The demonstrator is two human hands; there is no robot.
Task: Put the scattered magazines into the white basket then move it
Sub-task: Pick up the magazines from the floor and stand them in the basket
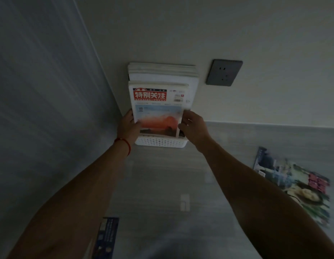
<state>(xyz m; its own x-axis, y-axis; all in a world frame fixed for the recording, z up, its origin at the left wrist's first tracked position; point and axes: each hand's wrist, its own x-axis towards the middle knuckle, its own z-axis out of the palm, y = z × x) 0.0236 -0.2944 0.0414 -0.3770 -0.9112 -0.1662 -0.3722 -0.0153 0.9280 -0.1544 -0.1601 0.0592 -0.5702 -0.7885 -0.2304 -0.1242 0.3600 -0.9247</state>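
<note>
Two bare arms reached forward toward a white basket (160, 142) that sat on the floor against the far wall. Magazines stood upright inside it, the front magazine (157, 109) showing a red masthead. The left hand (128, 128), a red string at its wrist, gripped that magazine's left edge with the thumb across the cover. The right hand (195, 126) pinched its right edge with curled fingers. Another magazine (297, 186) lay on the floor to the right, blurred. A dark wall socket (224, 72) was right of the basket.
</note>
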